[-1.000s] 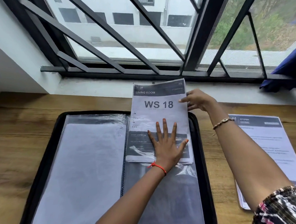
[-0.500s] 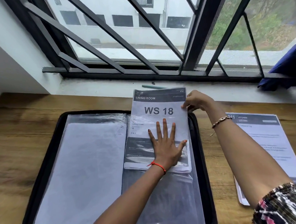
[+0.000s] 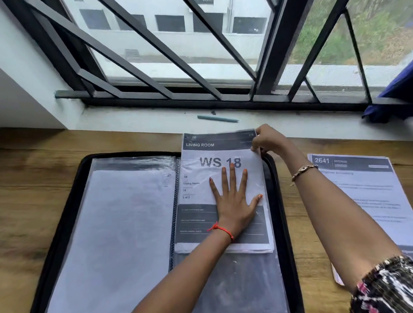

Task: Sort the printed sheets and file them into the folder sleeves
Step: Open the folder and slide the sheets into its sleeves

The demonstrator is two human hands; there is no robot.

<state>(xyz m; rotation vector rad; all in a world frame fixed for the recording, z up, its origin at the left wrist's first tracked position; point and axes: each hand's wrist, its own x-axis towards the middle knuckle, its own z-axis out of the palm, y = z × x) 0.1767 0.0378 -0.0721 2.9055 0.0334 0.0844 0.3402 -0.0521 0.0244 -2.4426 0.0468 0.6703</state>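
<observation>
Your left hand (image 3: 234, 202) lies flat, fingers spread, on the WS 18 sheets (image 3: 199, 183) at centre frame, over the folder's (image 3: 60, 212) right sleeve (image 3: 231, 286). They look light, floppy and likely to fan apart. Farther up, your right hand (image 3: 269, 138) pinches their top right corner, a sound hold.

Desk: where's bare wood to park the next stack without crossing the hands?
Widest free patch: bare desk left of the black folder. A narrower band runs between the folder's far rim and the windowsill, left half. Crowded on the right: left hand presses the WS 18 sheets, right hand pinches their corner, KITCHEN sheets beside.
</observation>
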